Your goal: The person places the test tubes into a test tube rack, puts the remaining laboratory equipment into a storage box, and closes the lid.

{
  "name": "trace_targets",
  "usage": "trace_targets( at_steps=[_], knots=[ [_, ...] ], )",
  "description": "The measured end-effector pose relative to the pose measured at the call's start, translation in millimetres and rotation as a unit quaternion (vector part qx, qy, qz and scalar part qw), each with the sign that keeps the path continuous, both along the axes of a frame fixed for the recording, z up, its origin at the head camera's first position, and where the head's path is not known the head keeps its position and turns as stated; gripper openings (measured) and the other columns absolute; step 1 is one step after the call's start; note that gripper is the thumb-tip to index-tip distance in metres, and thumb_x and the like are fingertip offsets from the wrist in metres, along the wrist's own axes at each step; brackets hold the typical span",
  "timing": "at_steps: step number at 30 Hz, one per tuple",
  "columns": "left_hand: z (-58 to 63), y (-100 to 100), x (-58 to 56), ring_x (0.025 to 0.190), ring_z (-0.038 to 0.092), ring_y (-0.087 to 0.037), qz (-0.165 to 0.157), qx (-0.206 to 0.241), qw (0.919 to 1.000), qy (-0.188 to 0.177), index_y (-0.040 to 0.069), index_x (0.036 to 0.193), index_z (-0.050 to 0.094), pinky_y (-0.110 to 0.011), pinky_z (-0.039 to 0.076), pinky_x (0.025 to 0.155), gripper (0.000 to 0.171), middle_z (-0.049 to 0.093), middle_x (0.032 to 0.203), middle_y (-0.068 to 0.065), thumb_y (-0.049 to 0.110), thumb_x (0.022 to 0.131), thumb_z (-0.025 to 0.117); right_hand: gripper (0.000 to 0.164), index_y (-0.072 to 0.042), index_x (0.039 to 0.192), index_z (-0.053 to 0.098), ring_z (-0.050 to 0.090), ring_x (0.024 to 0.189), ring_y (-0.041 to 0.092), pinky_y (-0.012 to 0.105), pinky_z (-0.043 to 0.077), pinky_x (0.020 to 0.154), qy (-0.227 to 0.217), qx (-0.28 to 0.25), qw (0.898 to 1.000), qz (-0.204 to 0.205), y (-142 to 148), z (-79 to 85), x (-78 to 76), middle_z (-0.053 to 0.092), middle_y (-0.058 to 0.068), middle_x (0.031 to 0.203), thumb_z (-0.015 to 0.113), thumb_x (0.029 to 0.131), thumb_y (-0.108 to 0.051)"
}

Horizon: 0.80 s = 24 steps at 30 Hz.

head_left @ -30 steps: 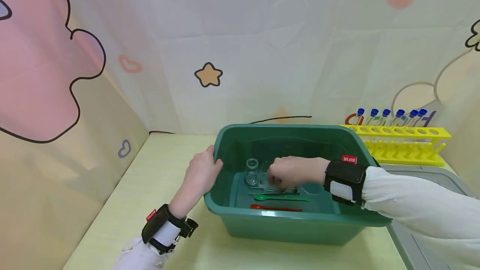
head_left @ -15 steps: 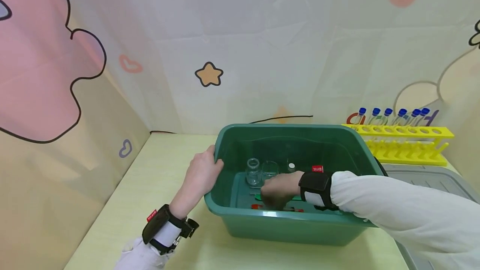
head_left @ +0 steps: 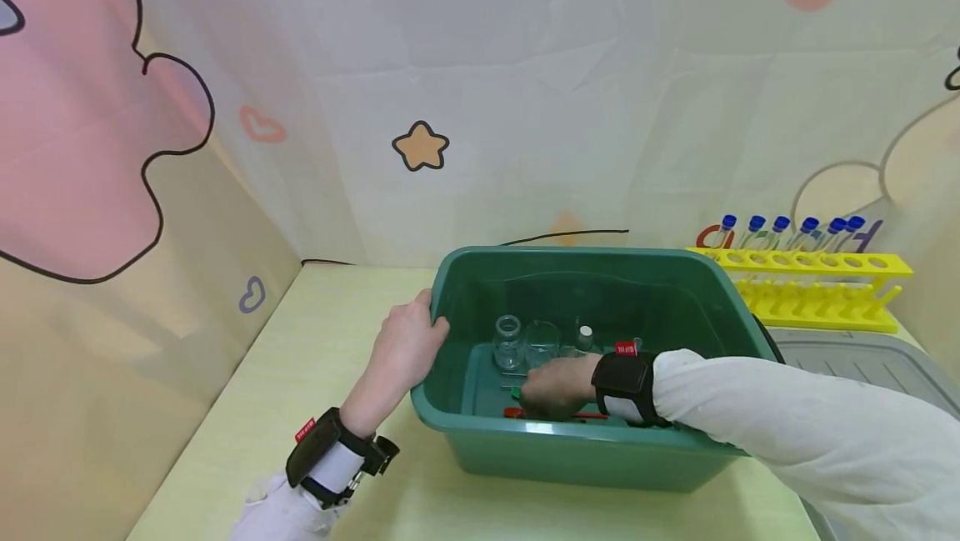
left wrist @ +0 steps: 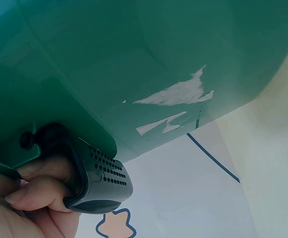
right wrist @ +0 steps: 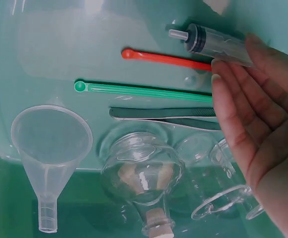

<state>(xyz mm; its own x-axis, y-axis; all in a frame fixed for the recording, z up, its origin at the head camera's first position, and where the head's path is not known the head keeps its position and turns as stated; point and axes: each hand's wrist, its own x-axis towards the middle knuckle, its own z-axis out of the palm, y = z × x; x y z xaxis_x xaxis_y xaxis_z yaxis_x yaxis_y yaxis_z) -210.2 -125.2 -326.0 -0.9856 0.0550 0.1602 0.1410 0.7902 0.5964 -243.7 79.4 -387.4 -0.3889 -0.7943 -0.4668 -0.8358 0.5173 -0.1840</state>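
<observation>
A green plastic tub (head_left: 570, 462) stands on the table. My left hand (head_left: 401, 345) grips its left end; in the left wrist view the fingers curl round a black handle (left wrist: 101, 173). My right hand (head_left: 558, 388) reaches down inside near the front wall. In the right wrist view, it holds a clear plastic syringe (right wrist: 215, 45) between thumb and fingers, nozzle pointing away from the palm. Beside that hand lie a red measuring spoon (right wrist: 168, 59), a green measuring spoon (right wrist: 148, 92) and tweezers (right wrist: 158, 113), their near ends hidden behind the fingers.
Also in the tub are a clear funnel (right wrist: 49, 139), a round flask with a cork (right wrist: 144, 181), a beaker (head_left: 542, 341) and a glass jar (head_left: 507, 345). A yellow rack (head_left: 817, 299) with blue-capped tubes stands behind a grey tray (head_left: 847, 358) at the right.
My right hand has moved from over the glassware toward the tub's front wall, then stayed low there. My left hand keeps its grip on the tub's end.
</observation>
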Motion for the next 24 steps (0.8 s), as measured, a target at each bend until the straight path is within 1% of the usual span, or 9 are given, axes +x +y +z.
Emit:
trace_targets(
  at_steps=[4, 8, 16, 18, 20, 23, 24],
  knots=[
    [0.0, 0, -0.3, 0.054, 0.058, -0.018, -0.003, -0.001, 1.0, 0.002, -0.003, 0.095, 0.051, -0.03, 0.049, 0.048, 0.012, 0.053, 0.068, -0.009, 0.006, 0.088, 0.047, 0.035, -0.016, 0.057, 0.042, 0.027, 0.05, 0.008, 0.023, 0.02, 0.046, 0.005, -0.001, 1.0, 0.012, -1, -3.1, 0.9, 0.031, -0.006, 0.058, 0.059, 0.081, 0.002],
    [-0.2, 0, -0.4, 0.055, 0.058, -0.019, -0.007, -0.001, 1.0, 0.007, -0.004, 0.096, 0.051, -0.031, 0.049, 0.048, 0.013, 0.054, 0.068, -0.01, 0.005, 0.088, 0.047, 0.036, -0.016, 0.057, 0.04, 0.026, 0.049, 0.008, 0.023, 0.019, 0.044, 0.007, 0.002, 1.0, 0.017, -2, -3.6, 1.2, 0.03, -0.006, 0.057, 0.06, 0.079, 0.005],
    [-0.1, 1, -0.3, 0.057, 0.059, -0.02, -0.004, -0.002, 1.0, 0.003, -0.004, 0.096, 0.052, -0.032, 0.05, 0.05, 0.013, 0.055, 0.07, -0.011, 0.005, 0.088, 0.048, 0.031, -0.016, 0.058, 0.047, 0.033, 0.047, 0.007, 0.022, 0.024, 0.042, 0.0, 0.013, 1.0, 0.005, -1, -0.3, 0.1, 0.037, -0.007, 0.057, 0.061, 0.08, 0.001],
    [-0.2, 2, -0.6, 0.056, 0.059, -0.02, -0.005, -0.002, 1.0, 0.004, -0.003, 0.096, 0.052, -0.032, 0.05, 0.049, 0.012, 0.055, 0.07, -0.011, 0.005, 0.088, 0.048, 0.028, -0.016, 0.06, 0.05, 0.036, 0.047, 0.006, 0.021, 0.027, 0.041, 0.003, 0.014, 1.0, 0.007, -2, 3.7, -1.0, 0.041, -0.008, 0.057, 0.062, 0.079, 0.0],
    [0.3, 2, -0.5, 0.056, 0.059, -0.02, -0.006, -0.002, 1.0, 0.006, -0.004, 0.096, 0.052, -0.032, 0.05, 0.049, 0.013, 0.055, 0.07, -0.011, 0.005, 0.088, 0.048, 0.023, -0.015, 0.062, 0.055, 0.039, 0.048, 0.005, 0.02, 0.031, 0.043, 0.01, 0.003, 1.0, 0.013, -3, 11.4, -3.0, 0.045, -0.009, 0.058, 0.065, 0.079, -0.003],
    [0.4, 1, 0.0, 0.057, 0.059, -0.02, -0.004, -0.003, 1.0, 0.006, -0.004, 0.096, 0.052, -0.033, 0.05, 0.05, 0.013, 0.055, 0.07, -0.011, 0.005, 0.088, 0.048, 0.011, -0.012, 0.071, 0.063, 0.045, 0.054, 0.004, 0.019, 0.039, 0.049, 0.016, -0.024, 1.0, 0.005, -4, 27.8, -6.7, 0.05, -0.01, 0.063, 0.072, 0.077, -0.012],
    [0.5, 1, 0.2, 0.057, 0.059, -0.02, -0.002, -0.002, 1.0, 0.005, -0.003, 0.096, 0.052, -0.033, 0.05, 0.05, 0.012, 0.055, 0.07, -0.011, 0.005, 0.088, 0.048, 0.011, -0.01, 0.075, 0.064, 0.046, 0.055, 0.005, 0.02, 0.04, 0.051, 0.017, -0.033, 0.999, -0.001, -3, 34.7, -7.8, 0.052, -0.01, 0.065, 0.073, 0.077, -0.015]
  ],
)
